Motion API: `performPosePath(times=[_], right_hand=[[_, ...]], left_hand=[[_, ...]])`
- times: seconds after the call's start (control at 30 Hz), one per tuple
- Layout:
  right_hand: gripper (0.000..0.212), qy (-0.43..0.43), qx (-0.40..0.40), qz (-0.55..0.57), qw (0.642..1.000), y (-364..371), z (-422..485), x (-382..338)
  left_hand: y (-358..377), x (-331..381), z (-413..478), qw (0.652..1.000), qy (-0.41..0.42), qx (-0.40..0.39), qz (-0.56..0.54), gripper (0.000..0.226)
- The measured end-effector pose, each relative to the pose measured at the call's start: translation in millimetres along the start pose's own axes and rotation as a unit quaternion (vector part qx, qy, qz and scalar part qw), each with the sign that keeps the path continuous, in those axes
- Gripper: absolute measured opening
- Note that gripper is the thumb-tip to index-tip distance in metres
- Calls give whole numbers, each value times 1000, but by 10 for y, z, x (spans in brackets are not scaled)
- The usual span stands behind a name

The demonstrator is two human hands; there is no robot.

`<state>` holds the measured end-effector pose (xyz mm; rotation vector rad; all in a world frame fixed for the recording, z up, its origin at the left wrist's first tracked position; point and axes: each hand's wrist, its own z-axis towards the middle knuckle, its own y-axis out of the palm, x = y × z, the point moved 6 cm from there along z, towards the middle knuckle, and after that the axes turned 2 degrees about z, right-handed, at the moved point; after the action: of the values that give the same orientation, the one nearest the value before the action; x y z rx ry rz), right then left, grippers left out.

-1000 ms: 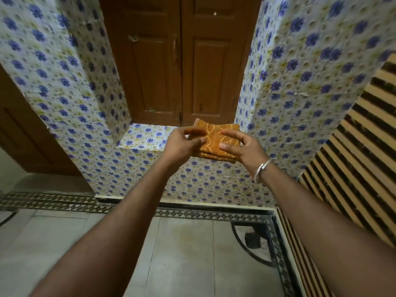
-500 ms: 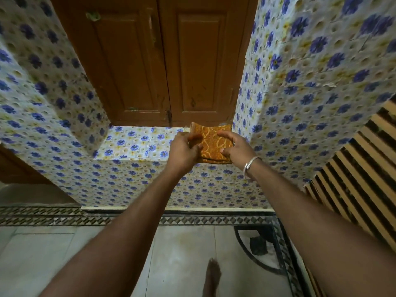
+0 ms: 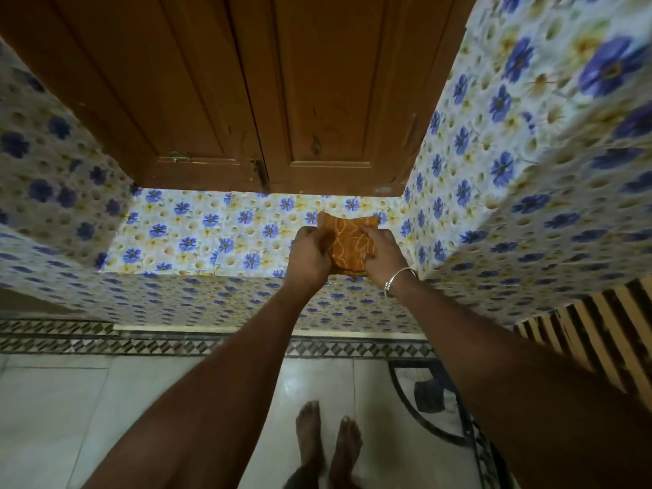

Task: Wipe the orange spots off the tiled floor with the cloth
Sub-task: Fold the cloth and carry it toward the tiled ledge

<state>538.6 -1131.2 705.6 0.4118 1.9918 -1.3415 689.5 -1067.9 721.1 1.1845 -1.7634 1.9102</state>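
A folded orange cloth with a pale yellow pattern rests on the flower-tiled ledge below the wooden shutters. My left hand grips its left side and my right hand, with a silver bangle on the wrist, grips its right side. The pale tiled floor lies below. No orange spots show on it in this view.
Brown wooden shutters stand shut behind the ledge. Flower-tiled walls flank the recess on both sides. A striped slatted panel is at the right. My bare feet stand on the floor near a dark patterned border.
Both hands have moved the cloth forward and down onto the ledge. The view has closed in on the recess and tilted down, so my feet now show.
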Motion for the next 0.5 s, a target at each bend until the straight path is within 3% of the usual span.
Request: performPosePath(times=[0.4, 0.5], right_hand=[[66, 29, -23, -49, 998, 502, 600, 664], [61, -9, 25, -182, 983, 512, 569, 685]], left_hand=[[782, -732, 493, 998, -27, -51, 31, 42], [832, -743, 469, 994, 2, -7, 111, 51]])
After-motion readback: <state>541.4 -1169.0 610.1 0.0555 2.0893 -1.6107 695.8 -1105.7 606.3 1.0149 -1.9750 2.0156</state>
